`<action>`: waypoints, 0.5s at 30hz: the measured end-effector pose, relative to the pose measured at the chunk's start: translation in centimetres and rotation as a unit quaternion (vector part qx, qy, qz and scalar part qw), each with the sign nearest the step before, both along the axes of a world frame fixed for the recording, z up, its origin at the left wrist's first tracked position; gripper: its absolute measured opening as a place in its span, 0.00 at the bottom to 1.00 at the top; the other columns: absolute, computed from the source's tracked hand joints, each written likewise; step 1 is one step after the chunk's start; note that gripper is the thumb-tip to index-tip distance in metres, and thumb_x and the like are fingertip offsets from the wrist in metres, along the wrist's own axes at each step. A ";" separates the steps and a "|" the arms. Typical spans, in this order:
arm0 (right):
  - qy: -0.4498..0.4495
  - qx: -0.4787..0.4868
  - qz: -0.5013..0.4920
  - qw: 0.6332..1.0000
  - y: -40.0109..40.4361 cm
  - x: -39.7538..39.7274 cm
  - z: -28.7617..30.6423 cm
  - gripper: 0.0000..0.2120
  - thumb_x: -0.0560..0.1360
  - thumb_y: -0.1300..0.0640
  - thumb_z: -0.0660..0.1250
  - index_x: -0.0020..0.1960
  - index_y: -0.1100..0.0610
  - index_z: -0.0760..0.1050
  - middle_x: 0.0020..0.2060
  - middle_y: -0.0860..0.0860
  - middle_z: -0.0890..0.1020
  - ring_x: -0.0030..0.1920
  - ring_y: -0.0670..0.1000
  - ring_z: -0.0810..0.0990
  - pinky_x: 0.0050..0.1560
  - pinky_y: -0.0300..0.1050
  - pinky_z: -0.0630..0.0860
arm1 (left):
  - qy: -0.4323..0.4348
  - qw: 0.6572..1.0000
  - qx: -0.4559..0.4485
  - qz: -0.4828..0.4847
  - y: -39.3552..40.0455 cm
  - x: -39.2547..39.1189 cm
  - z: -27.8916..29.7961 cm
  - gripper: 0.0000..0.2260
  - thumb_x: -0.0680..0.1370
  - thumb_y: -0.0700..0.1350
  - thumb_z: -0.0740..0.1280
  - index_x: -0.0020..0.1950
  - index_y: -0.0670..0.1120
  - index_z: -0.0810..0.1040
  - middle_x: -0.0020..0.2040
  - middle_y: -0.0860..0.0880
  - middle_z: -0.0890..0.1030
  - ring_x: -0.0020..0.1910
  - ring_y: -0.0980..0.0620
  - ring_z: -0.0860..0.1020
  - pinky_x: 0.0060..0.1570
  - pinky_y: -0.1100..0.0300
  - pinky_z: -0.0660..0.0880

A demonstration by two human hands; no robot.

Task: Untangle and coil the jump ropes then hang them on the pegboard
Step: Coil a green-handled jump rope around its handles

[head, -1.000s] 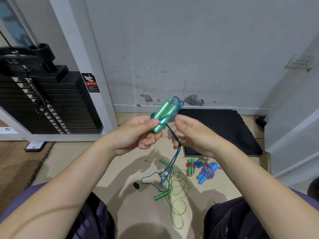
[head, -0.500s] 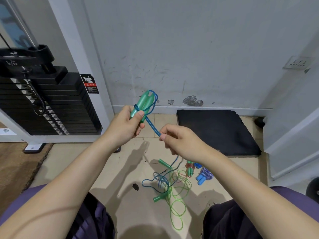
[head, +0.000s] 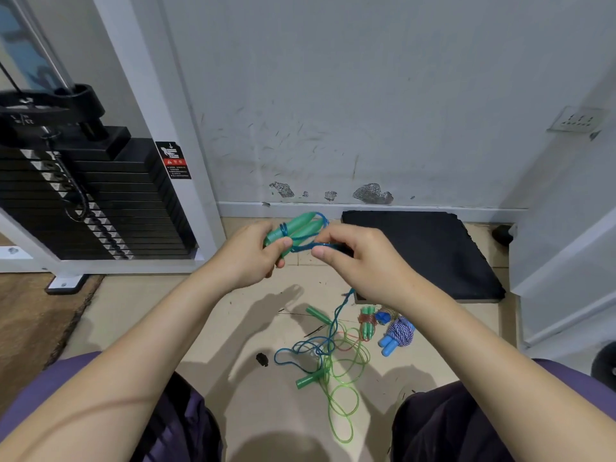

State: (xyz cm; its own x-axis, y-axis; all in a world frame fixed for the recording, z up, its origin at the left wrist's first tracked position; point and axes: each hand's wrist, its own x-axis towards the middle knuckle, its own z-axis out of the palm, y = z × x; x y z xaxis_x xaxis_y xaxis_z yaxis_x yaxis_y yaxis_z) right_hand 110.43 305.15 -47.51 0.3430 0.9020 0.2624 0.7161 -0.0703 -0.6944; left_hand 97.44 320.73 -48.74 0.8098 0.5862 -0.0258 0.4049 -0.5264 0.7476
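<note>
Item: blue jump rope [head: 328, 331], two teal-green handles [head: 296, 230] laid side by side, held at centre frame above the floor. A few turns of blue cord wrap the handles near their lower ends.

Left hand [head: 248, 258]: fingers curled round the paired handles, thumb pressed on the wrap; handle tips project up and right past the hand.

Right hand [head: 363, 261]: just right of the handles, thumb and forefinger pinching the blue cord where it leaves the wrap. The cord runs short and taut between the two hands, then drops below the right hand to the floor.

Floor, lower centre: the blue rope's slack lies in loose loops, tangled with a light green jump rope [head: 343, 388] whose two green handles lie apart, one above the tangle and one at its lower left.

Floor, right of the tangle: a coiled rope with green handles and red cord [head: 366, 325]; beside it a coiled purple-and-white rope with blue handles [head: 398, 333].

Surroundings: black mat [head: 423, 255] against the wall at centre right; weight stack [head: 83, 195] at upper left; wall socket [head: 576, 120] at upper right.
</note>
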 end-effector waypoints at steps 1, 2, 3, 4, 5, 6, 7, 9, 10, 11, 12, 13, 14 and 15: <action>-0.016 0.018 0.000 1.000 0.0 0.2 0.0 0.04 0.77 0.53 0.67 0.45 0.52 0.79 0.39 0.49 0.80 0.42 0.51 0.77 0.46 0.49 0.74 | 0.016 1.000 -0.004 -0.020 -0.2 0.0 -0.1 0.03 0.82 0.46 0.63 0.50 0.48 0.74 0.33 0.51 0.80 0.22 0.55 0.72 0.26 0.63 0.69; -0.033 0.031 0.000 0.999 0.0 0.4 -0.1 0.05 0.76 0.53 0.67 0.46 0.54 0.80 0.40 0.49 0.79 0.43 0.50 0.76 0.45 0.46 0.73 | 0.032 0.999 -0.014 -0.038 -0.5 0.0 -0.2 0.04 0.82 0.46 0.63 0.49 0.46 0.74 0.33 0.51 0.80 0.22 0.55 0.72 0.26 0.63 0.68; -0.051 0.038 -0.002 0.998 0.0 0.6 -0.1 0.06 0.76 0.54 0.67 0.46 0.55 0.80 0.40 0.48 0.78 0.43 0.48 0.74 0.45 0.42 0.71 | 0.044 0.997 -0.029 -0.057 -0.7 -0.1 -0.2 0.05 0.82 0.45 0.63 0.48 0.45 0.73 0.33 0.51 0.80 0.22 0.55 0.72 0.25 0.63 0.68; -0.068 0.041 -0.007 0.997 0.0 0.8 -0.1 0.07 0.76 0.53 0.67 0.46 0.56 0.80 0.40 0.48 0.77 0.44 0.47 0.73 0.46 0.38 0.69 | 0.052 0.994 -0.048 -0.078 -1.0 -0.1 -0.1 0.06 0.82 0.45 0.63 0.47 0.45 0.73 0.33 0.50 0.80 0.22 0.55 0.71 0.24 0.63 0.68; -0.079 0.043 -0.012 0.996 0.0 1.1 -0.1 0.07 0.76 0.53 0.66 0.46 0.56 0.80 0.40 0.48 0.77 0.44 0.47 0.72 0.46 0.36 0.67 | 0.055 0.991 -0.073 -0.102 -1.4 -0.2 0.0 0.06 0.82 0.44 0.63 0.46 0.44 0.73 0.33 0.49 0.80 0.22 0.55 0.71 0.24 0.62 0.68; -0.079 0.044 -0.021 0.996 0.1 1.4 -0.1 0.07 0.75 0.52 0.66 0.45 0.55 0.80 0.40 0.48 0.78 0.45 0.47 0.72 0.47 0.35 0.66 | 0.055 0.985 -0.100 -0.128 -1.7 -0.3 0.2 0.06 0.82 0.43 0.63 0.46 0.45 0.73 0.34 0.48 0.79 0.23 0.55 0.70 0.24 0.62 0.68; -0.068 0.044 -0.031 0.996 0.1 1.6 -0.2 0.07 0.75 0.52 0.67 0.44 0.54 0.80 0.40 0.48 0.78 0.45 0.48 0.73 0.47 0.35 0.67 | 0.052 0.979 -0.127 -0.152 -2.1 -0.4 0.5 0.05 0.82 0.43 0.63 0.46 0.45 0.73 0.34 0.47 0.79 0.23 0.55 0.70 0.24 0.63 0.67; -0.011 0.026 -0.048 0.998 0.0 1.9 -0.2 0.04 0.76 0.53 0.68 0.43 0.51 0.79 0.39 0.48 0.80 0.44 0.50 0.74 0.46 0.39 0.69 | 0.040 0.965 -0.173 -0.191 -2.7 -0.5 1.0 0.04 0.82 0.42 0.63 0.48 0.45 0.74 0.35 0.44 0.78 0.24 0.52 0.69 0.24 0.63 0.67; 0.025 0.012 -0.050 0.998 -0.1 1.8 -0.3 0.04 0.77 0.54 0.69 0.43 0.50 0.79 0.38 0.48 0.80 0.42 0.49 0.75 0.44 0.40 0.69 | 0.034 0.961 -0.186 -0.204 -2.8 -0.6 1.2 0.04 0.82 0.42 0.63 0.49 0.44 0.75 0.36 0.43 0.78 0.25 0.51 0.69 0.24 0.63 0.67; 0.057 0.000 -0.048 0.997 -0.1 1.7 -0.3 0.05 0.77 0.54 0.69 0.42 0.50 0.79 0.37 0.48 0.80 0.39 0.47 0.75 0.42 0.40 0.69 | 0.029 0.957 -0.192 -0.213 -2.9 -0.7 1.4 0.04 0.82 0.42 0.63 0.49 0.43 0.75 0.37 0.42 0.78 0.26 0.49 0.69 0.25 0.63 0.68; 0.078 -0.009 -0.048 0.996 0.0 1.6 -0.3 0.05 0.77 0.54 0.69 0.41 0.51 0.79 0.36 0.47 0.80 0.36 0.45 0.73 0.40 0.39 0.69 | 0.027 0.956 -0.193 -0.219 -2.9 -0.8 1.6 0.04 0.82 0.42 0.63 0.50 0.42 0.75 0.37 0.42 0.79 0.27 0.48 0.69 0.25 0.63 0.68; 0.089 -0.018 -0.050 0.995 0.1 1.6 -0.3 0.06 0.77 0.54 0.70 0.41 0.53 0.80 0.35 0.48 0.80 0.35 0.43 0.73 0.39 0.38 0.69 | 0.025 0.955 -0.194 -0.222 -2.9 -0.8 1.6 0.05 0.82 0.42 0.63 0.51 0.42 0.75 0.37 0.42 0.79 0.27 0.48 0.70 0.25 0.63 0.68; 0.096 -0.027 -0.054 0.994 0.1 1.6 -0.3 0.06 0.76 0.53 0.71 0.42 0.54 0.80 0.35 0.49 0.80 0.35 0.43 0.73 0.39 0.39 0.70 | 0.024 0.955 -0.195 -0.222 -2.8 -0.9 1.6 0.05 0.82 0.42 0.63 0.53 0.41 0.75 0.37 0.43 0.79 0.27 0.48 0.70 0.25 0.63 0.69; 0.107 -0.033 -0.056 0.992 0.2 1.6 -0.4 0.06 0.75 0.53 0.72 0.42 0.54 0.80 0.35 0.50 0.80 0.35 0.43 0.73 0.40 0.40 0.70 | 0.024 0.955 -0.197 -0.221 -2.8 -1.0 1.5 0.06 0.82 0.42 0.63 0.54 0.40 0.75 0.37 0.43 0.80 0.27 0.48 0.71 0.25 0.63 0.69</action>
